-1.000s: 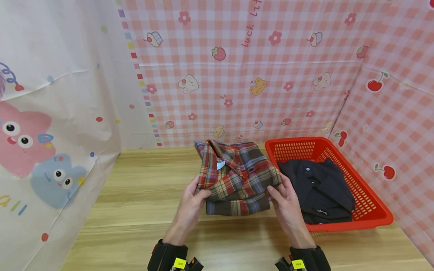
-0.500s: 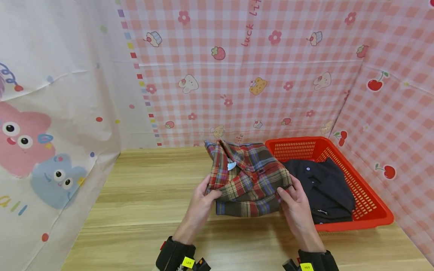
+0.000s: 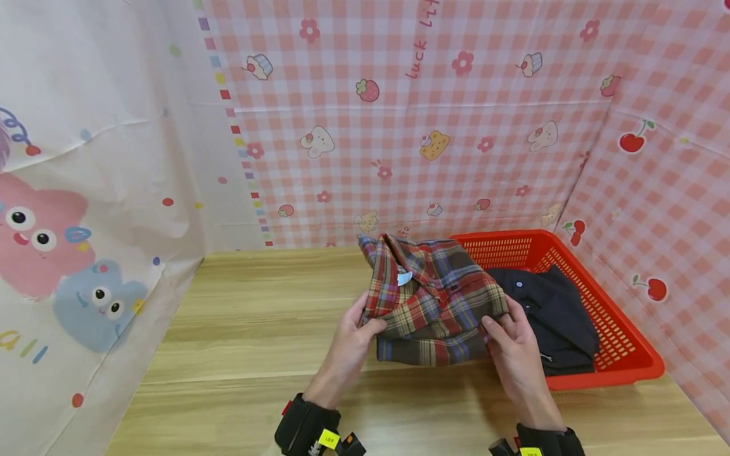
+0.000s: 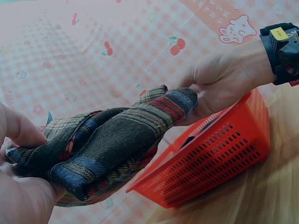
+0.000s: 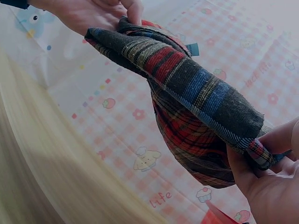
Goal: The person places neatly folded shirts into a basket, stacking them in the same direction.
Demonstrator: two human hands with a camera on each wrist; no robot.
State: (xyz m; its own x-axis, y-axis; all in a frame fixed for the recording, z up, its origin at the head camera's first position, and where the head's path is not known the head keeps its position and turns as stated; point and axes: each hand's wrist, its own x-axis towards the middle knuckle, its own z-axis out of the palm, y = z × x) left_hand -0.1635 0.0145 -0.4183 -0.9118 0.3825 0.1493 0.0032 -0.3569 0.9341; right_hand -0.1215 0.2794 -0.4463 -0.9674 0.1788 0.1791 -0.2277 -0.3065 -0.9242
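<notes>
A folded plaid shirt point(image 3: 436, 297) in red, dark grey, blue and cream hangs between my two hands above the table, with a pale label showing near its collar. My left hand point(image 3: 350, 335) pinches its left edge, thumb on top. On the opposite edge, my right hand point(image 3: 516, 345) pinches the cloth near the basket. Both wrist views show the shirt point(image 4: 117, 135) raised off the tabletop, its layers folded over. A dark folded garment point(image 3: 561, 316) with buttons lies inside the red basket point(image 3: 630, 345), partly hidden behind the plaid shirt and my right hand.
The slotted red basket stands on the right of the wooden table point(image 3: 245, 323), close to the right-hand wall covering. A pink checked sheet point(image 3: 365, 126) hangs behind the table, and a white sheet point(image 3: 142, 126) with cartoon figures hangs at the left.
Both hands have moved to the right with the plaid shirt, which now covers part of the basket's left side. The basket and dark garment have stayed put.
</notes>
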